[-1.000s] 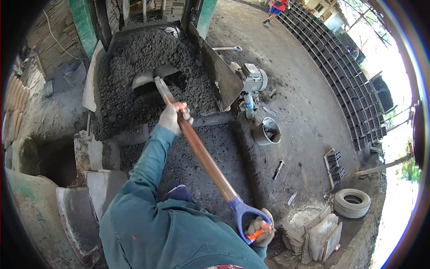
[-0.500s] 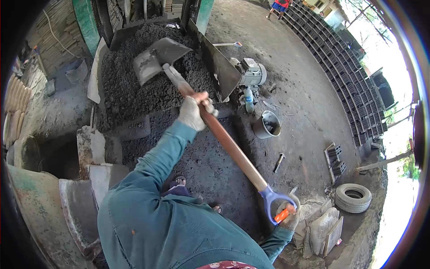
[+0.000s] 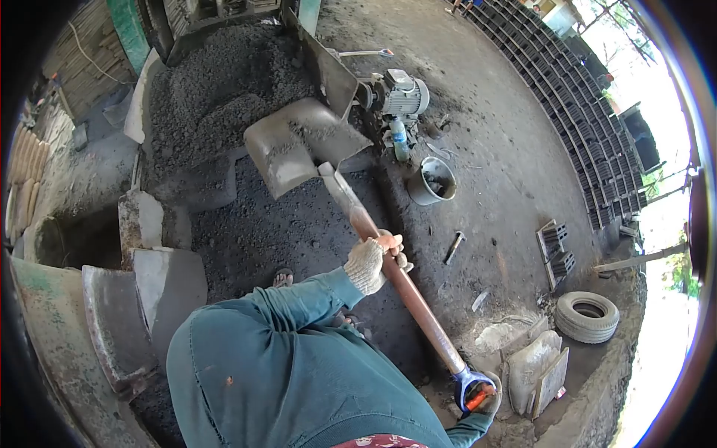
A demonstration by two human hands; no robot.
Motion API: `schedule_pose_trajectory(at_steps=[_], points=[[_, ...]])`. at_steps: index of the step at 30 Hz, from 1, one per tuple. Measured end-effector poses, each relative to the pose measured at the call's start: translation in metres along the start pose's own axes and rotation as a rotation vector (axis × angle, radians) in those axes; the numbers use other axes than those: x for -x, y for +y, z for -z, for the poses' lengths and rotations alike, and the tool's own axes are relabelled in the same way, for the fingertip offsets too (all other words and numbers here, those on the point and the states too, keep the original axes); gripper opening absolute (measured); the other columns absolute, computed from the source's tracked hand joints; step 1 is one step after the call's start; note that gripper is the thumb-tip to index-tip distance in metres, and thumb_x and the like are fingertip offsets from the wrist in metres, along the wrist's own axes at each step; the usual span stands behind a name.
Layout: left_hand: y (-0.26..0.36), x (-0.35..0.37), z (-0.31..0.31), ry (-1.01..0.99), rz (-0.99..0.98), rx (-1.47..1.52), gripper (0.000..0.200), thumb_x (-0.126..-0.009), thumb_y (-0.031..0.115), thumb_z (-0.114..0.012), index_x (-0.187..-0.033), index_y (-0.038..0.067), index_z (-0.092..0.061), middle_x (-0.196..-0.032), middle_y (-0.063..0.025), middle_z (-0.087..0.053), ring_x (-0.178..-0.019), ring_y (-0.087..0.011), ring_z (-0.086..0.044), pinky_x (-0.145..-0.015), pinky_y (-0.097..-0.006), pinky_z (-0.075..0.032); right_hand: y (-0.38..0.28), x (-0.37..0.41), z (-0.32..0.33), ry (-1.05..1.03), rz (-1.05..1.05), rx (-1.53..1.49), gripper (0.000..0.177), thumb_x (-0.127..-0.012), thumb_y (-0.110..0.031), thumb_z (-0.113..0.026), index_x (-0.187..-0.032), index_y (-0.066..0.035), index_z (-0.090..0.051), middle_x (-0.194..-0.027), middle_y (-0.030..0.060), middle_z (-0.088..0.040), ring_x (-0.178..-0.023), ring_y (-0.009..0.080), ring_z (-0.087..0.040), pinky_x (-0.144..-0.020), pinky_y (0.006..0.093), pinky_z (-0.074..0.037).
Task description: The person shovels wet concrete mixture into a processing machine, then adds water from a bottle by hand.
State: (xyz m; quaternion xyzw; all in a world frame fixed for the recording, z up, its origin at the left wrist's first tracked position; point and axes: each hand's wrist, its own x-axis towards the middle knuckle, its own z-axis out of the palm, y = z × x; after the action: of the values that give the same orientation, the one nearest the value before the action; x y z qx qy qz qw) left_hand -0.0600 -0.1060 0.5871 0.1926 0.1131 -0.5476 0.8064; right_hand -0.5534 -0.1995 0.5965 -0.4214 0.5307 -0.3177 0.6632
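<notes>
A shovel with a wooden shaft lies slantwise across the head view. Its wide metal blade hangs over the near right edge of the dark gravelly heap, with a little dark material on it. My left hand, in a knitted glove with bare fingertips, is wrapped round the middle of the shaft. At the lower right my right hand, also gloved, holds the orange grip inside the blue D-shaped handle.
An electric motor, a bottle and a bucket stand to the right of the heap. Farther right are a hammer, a tyre and a long stack of blocks. Curved metal sheets stand at left.
The shovel blade has moved back from over the heap, toward me and right. My left hand has come down and right with the shaft; my right hand has dropped slightly. The view has shifted.
</notes>
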Motion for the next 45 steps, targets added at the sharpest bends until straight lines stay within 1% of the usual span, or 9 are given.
schedule_pose_trajectory(at_steps=[12,16,20,26,29,32,36,39,45], points=[[0.255,-0.119,0.054,0.063,-0.254,-0.197,0.01,-0.073,0.008,-0.06,-0.083,0.006,-0.056,-0.07,-0.0089,-0.055,-0.055,-0.0237,-0.053,-0.063,-0.0488,-0.049,0.003,-0.016,-0.283,-0.137,0.202,0.045,0.029,-0.09,-0.005,-0.057,-0.117,0.004,-0.055,-0.074,0.0084,-0.058,-0.055,0.0169,-0.058,-0.049,0.0299,-0.052],[0.37,-0.146,0.053,0.148,-0.398,-0.265,0.013,-0.083,0.01,-0.061,-0.088,0.007,-0.049,-0.07,-0.0085,-0.05,-0.054,-0.0209,-0.051,-0.057,-0.045,-0.047,0.007,-0.016,-0.399,-0.319,0.131,-0.172,0.035,-0.094,-0.011,-0.06,-0.125,0.003,-0.05,-0.082,0.0097,-0.06,-0.067,0.0183,-0.061,-0.06,0.0333,-0.054],[0.437,-0.171,0.041,0.332,-0.626,-0.478,0.018,-0.087,0.018,-0.064,-0.088,0.007,-0.05,-0.064,-0.0073,-0.05,-0.056,-0.0265,-0.052,-0.056,-0.0426,-0.05,-0.024,-0.028,-0.443,-0.76,0.427,-0.035,0.057,-0.096,-0.027,-0.064,-0.141,0.001,-0.041,-0.097,0.0128,-0.064,-0.084,0.0219,-0.065,-0.074,0.0352,-0.055],[0.288,-0.069,-0.059,0.0,-0.334,-0.121,0.034,-0.09,0.035,-0.069,-0.085,0.007,-0.051,-0.062,-0.0092,-0.052,-0.059,-0.0279,-0.056,-0.067,-0.0458,-0.051,-0.134,0.009,-0.307,-0.43,0.616,-0.12,0.075,-0.077,-0.036,-0.071,-0.136,0.005,-0.049,-0.083,0.0098,-0.058,-0.063,0.0181,-0.058,-0.05,0.0308,-0.048],[0.227,-0.063,-0.064,-0.243,-0.234,0.13,0.04,-0.092,0.042,-0.067,-0.094,0.006,-0.05,-0.07,-0.0086,-0.053,-0.071,-0.0261,-0.058,-0.079,-0.0469,-0.05,-0.189,0.02,-0.234,-0.15,1.113,0.28,0.083,-0.075,-0.029,-0.068,-0.144,0.008,-0.04,-0.106,0.014,-0.061,-0.085,0.0177,-0.06,-0.07,0.0278,-0.049],[0.171,-0.052,-0.086,-0.263,-0.2,0.309,0.044,-0.092,0.047,-0.066,-0.097,0.007,-0.05,-0.077,-0.0082,-0.053,-0.077,-0.0244,-0.058,-0.081,-0.0502,-0.048,-0.242,-0.011,-0.184,0.345,1.682,0.785,0.06,-0.088,-0.028,-0.065,-0.132,0.01,-0.052,-0.093,0.0157,-0.068,-0.074,0.0239,-0.067,-0.069,0.0344,-0.056],[0.106,-0.021,-0.094,-0.507,-0.158,0.314,0.049,-0.089,0.054,-0.066,-0.079,0.007,-0.06,-0.085,-0.0104,-0.06,-0.086,-0.0283,-0.06,-0.095,-0.0551,-0.047,-0.301,-0.014,-0.176,0.907,1.825,0.714,0.038,-0.096,-0.021,-0.057,-0.121,0.007,-0.063,-0.089,0.0128,-0.071,-0.074,0.0232,-0.069,-0.065,0.0335,-0.058],[0.082,0.013,-0.084,-0.651,-0.218,0.122,0.062,-0.088,0.063,-0.059,-0.102,0.003,-0.067,-0.103,-0.0168,-0.066,-0.109,-0.0354,-0.06,-0.097,-0.0591,-0.045,-0.366,-0.007,-0.172,1.089,2.089,0.645,0.032,-0.1,-0.023,-0.051,-0.104,0.0,-0.073,-0.086,0.0112,-0.072,-0.07,0.0211,-0.07,-0.058,0.0307,-0.058],[0.095,0.05,-0.051,-0.777,-0.471,-0.133,0.084,-0.088,0.076,-0.042,-0.111,-0.002,-0.063,-0.109,-0.0243,-0.067,-0.102,-0.0399,-0.064,-0.092,-0.0538,-0.05,-0.419,0.093,-0.327,0.88,2.772,0.396,0.022,-0.097,-0.02,-0.057,-0.1,0.0,-0.065,-0.081,0.0091,-0.064,-0.065,0.0177,-0.063,-0.056,0.0303,-0.054]])
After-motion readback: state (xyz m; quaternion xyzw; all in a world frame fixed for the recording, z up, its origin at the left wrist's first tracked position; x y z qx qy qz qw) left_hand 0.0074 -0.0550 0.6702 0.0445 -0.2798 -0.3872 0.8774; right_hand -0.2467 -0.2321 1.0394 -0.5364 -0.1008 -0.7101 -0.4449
